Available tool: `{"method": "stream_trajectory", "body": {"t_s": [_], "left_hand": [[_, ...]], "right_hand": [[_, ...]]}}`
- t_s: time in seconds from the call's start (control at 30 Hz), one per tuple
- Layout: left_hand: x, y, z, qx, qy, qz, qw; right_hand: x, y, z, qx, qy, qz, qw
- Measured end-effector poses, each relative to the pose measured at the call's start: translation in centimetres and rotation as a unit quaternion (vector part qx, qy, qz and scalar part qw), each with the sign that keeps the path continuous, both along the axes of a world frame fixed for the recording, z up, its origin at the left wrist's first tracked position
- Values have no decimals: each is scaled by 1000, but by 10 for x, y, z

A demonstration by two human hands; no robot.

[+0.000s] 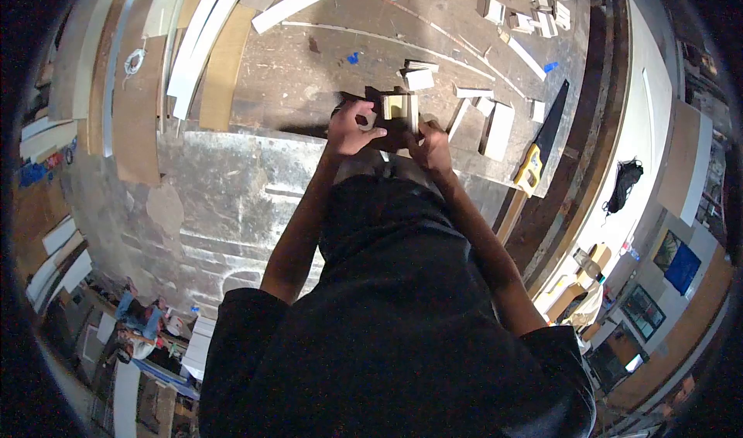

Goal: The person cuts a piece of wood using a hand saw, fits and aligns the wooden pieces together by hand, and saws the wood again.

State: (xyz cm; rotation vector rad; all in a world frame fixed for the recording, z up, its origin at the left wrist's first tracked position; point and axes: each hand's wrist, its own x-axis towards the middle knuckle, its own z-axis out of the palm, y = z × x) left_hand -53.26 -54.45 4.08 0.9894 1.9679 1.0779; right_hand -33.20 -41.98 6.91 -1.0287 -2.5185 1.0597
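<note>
A small pale wooden piece (399, 107), with a yellowish inner face and a light upright edge, stands between my hands at the near side of the work surface. My right hand (431, 148) is closed on its right edge, fingers bent around the lower corner. To its left, my left hand (353, 130) is held with thumb and fingers apart, and nothing shows between them. Just beyond the piece lie small stacked wood blocks (419, 79). Dark shadow hides the piece's lower part.
A handsaw (529, 167) with a yellow handle lies at the right edge. Wood offcuts (498, 131) and thin strips (387, 37) are scattered beyond my hands. Long boards (224, 90) lie at the left. A person (145, 331) is at the lower left.
</note>
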Motion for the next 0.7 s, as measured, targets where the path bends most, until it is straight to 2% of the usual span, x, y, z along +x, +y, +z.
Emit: {"method": "stream_trajectory", "body": {"t_s": [0.23, 0.3, 0.7], "left_hand": [[1, -1, -8, 12, -9, 4, 1000], [1, -1, -6, 20, -5, 2, 1000], [2, -2, -2, 0, 29, -4, 1000]], "right_hand": [[2, -4, -8, -20, -7, -26, 999], [3, -3, -12, 22, -11, 5, 1000], [-5, -2, 1, -1, -31, -16, 999]]}}
